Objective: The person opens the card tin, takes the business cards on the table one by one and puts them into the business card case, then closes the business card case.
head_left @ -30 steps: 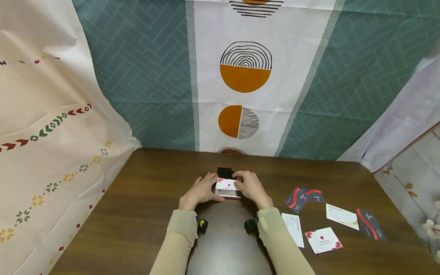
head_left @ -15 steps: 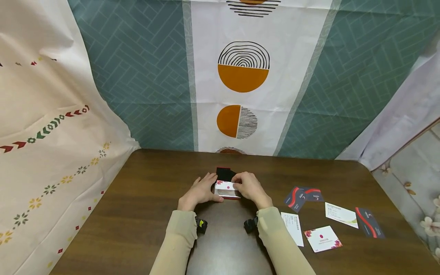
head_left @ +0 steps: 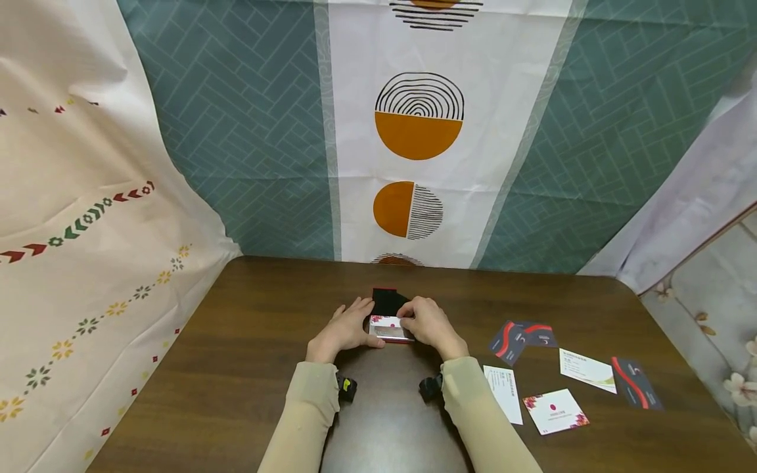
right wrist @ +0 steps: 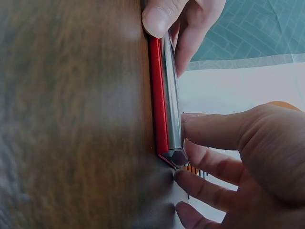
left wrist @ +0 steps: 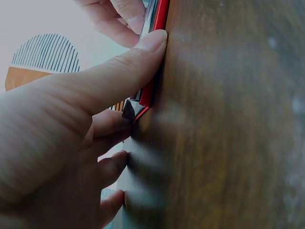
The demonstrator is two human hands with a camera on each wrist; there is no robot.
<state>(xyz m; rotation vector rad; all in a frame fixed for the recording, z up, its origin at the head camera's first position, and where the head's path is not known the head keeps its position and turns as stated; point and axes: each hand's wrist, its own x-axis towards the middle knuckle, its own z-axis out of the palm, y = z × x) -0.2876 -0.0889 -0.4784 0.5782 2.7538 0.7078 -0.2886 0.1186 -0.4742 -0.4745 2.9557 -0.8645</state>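
A card case (head_left: 397, 334) lies on the table, red outside with a silver metal tray, its black-lined flap (head_left: 386, 301) folded back. On its tray is a white business card (head_left: 384, 321) with pink flowers. My left hand (head_left: 345, 334) grips the case's left end; in the left wrist view the thumb presses the near red edge (left wrist: 147, 93). My right hand (head_left: 434, 328) pinches the card's right part between thumb and fingers. The right wrist view shows that thumb over the silver rim (right wrist: 172, 100). The card's right end is hidden.
To the right on the brown table (head_left: 284, 315) lie dark cards with red stripes (head_left: 508, 343), white cards (head_left: 587, 371) and a white card with pink flowers (head_left: 556, 412). A patterned cloth (head_left: 284, 131) hangs behind the table's far edge.
The pinched card has moved toward me, down into the case's tray, and the right hand with it. More of the black flap shows. The left hand has stayed in place.
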